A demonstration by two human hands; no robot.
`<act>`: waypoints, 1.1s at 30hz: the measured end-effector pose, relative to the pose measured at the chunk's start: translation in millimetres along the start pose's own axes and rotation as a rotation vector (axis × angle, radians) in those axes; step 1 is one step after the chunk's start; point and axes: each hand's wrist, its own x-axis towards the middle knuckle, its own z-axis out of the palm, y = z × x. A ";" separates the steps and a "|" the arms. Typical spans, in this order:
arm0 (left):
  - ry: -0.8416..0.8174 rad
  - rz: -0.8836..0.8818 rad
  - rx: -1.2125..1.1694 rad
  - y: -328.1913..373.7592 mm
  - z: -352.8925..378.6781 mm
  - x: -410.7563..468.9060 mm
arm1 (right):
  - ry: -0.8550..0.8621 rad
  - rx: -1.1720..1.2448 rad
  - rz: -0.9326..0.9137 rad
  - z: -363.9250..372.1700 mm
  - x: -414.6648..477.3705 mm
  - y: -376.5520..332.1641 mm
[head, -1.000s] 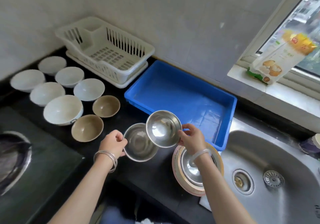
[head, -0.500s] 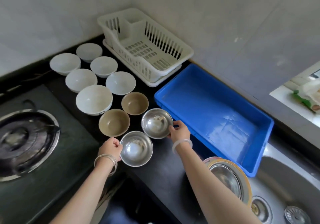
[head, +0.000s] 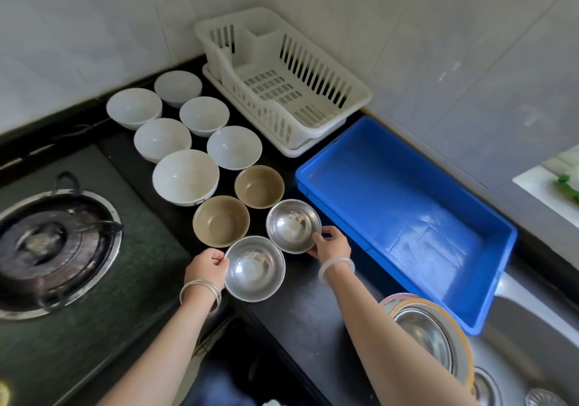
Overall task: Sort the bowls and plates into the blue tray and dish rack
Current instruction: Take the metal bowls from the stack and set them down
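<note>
Two steel bowls stand on the black counter. My left hand (head: 205, 267) grips the rim of the near steel bowl (head: 254, 269). My right hand (head: 330, 244) holds the rim of the far steel bowl (head: 293, 225). Behind them sit two tan bowls (head: 221, 224) (head: 259, 186) and several white bowls (head: 185, 176). The white dish rack (head: 282, 82) stands empty at the back wall. To its right lies the empty blue tray (head: 404, 214). A stack of plates (head: 429, 336) with a steel dish on top lies at the lower right.
A gas burner (head: 47, 245) is set in the dark hob on the left. The steel sink (head: 532, 343) lies at the lower right, beyond the plate stack. A window sill (head: 551, 186) with a green packet shows at the right edge.
Both hands carried the steel bowls left and down from above the counter and set them beside the tan bowls. The view swung left, away from the sink.
</note>
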 end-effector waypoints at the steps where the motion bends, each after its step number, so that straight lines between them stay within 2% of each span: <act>1: 0.006 0.003 0.001 -0.1 0.5 -0.3 | -0.003 0.007 0.004 -0.3 -0.1 -0.1; 15: 0.089 0.119 0.092 -0.2 4.9 -16.5 | -0.131 -0.016 0.017 -11.5 -14.9 4.2; 20: 0.077 0.188 0.172 5.9 3.1 -26.6 | -0.116 -0.117 -0.103 -31.8 -35.4 0.5; 24: 0.116 0.285 0.306 17.3 3.8 -35.6 | -0.063 -0.106 -0.221 -59.1 -53.9 -2.8; 28: -0.006 0.345 0.252 37.7 25.1 -47.2 | 0.039 -0.141 -0.286 -98.8 -69.5 3.3; 33: -0.236 0.531 0.310 62.2 83.3 -83.5 | 0.296 -0.253 -0.225 -161.6 -88.0 37.7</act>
